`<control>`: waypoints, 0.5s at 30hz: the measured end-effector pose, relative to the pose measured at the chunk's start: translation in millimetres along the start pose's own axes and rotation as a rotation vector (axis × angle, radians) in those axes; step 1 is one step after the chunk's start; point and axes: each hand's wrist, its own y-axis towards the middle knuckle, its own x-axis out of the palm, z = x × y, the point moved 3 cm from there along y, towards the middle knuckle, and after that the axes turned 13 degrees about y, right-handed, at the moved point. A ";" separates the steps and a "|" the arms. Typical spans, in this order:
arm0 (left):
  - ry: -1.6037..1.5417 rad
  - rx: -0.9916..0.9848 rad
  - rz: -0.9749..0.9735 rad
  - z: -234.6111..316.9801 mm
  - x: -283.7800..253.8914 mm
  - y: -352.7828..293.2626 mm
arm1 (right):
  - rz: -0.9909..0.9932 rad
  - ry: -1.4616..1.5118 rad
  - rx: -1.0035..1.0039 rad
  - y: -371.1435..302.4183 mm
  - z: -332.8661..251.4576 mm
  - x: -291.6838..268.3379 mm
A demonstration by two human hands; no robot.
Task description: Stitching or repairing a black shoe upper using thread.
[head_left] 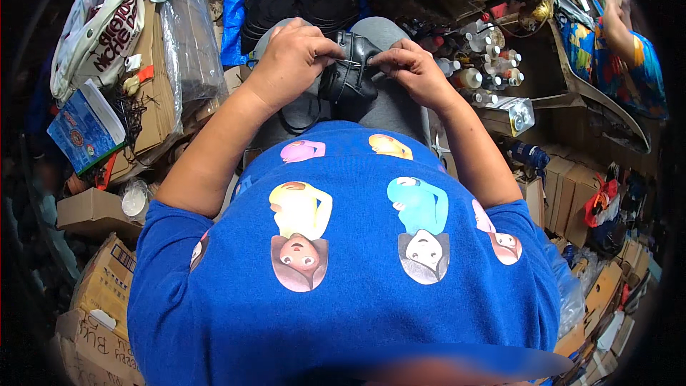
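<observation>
A small black leather shoe (pixel 351 86) with dark laces rests on my grey-trousered lap, between my knees. My left hand (pixel 293 61) has its thumb and forefinger pinched together at the shoe's left upper side. From that pinch a thin, light, needle-like piece (pixel 349 63) lies across the lacing. On the other side, the thumb and fingers of my right hand (pixel 411 68) close at the shoe's right edge; what exactly lies between these fingertips is too small to tell. A loose black lace (pixel 304 129) loops down over my left thigh.
Stacked black cupped pieces (pixel 300 7) lie on a blue plastic sheet (pixel 236 0) ahead. Several small bottles (pixel 486 64) stand to the right, near another person's arm (pixel 618 25). A white cloth bag (pixel 100 28), a blue book (pixel 82 129) and cardboard boxes (pixel 100 211) crowd the left.
</observation>
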 end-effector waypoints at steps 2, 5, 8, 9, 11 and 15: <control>-0.014 -0.055 -0.034 -0.8 1.3 0.0 | -0.009 -0.011 0.005 0.3 -0.3 0.3; -0.002 -0.070 -0.040 0.8 2.3 0.4 | -0.008 0.017 0.029 0.2 1.6 0.2; -0.003 -0.052 -0.024 2.8 2.7 1.9 | -0.018 0.003 0.035 0.0 4.0 -0.3; -0.003 -0.052 -0.024 3.0 3.0 2.5 | -0.017 0.003 0.037 0.1 4.8 -0.5; -0.045 -0.048 -0.016 2.9 3.7 3.7 | -0.017 0.003 0.039 0.5 6.4 -0.7; -0.029 -0.021 0.000 2.7 5.9 5.2 | -0.006 0.011 0.004 1.5 7.7 -0.2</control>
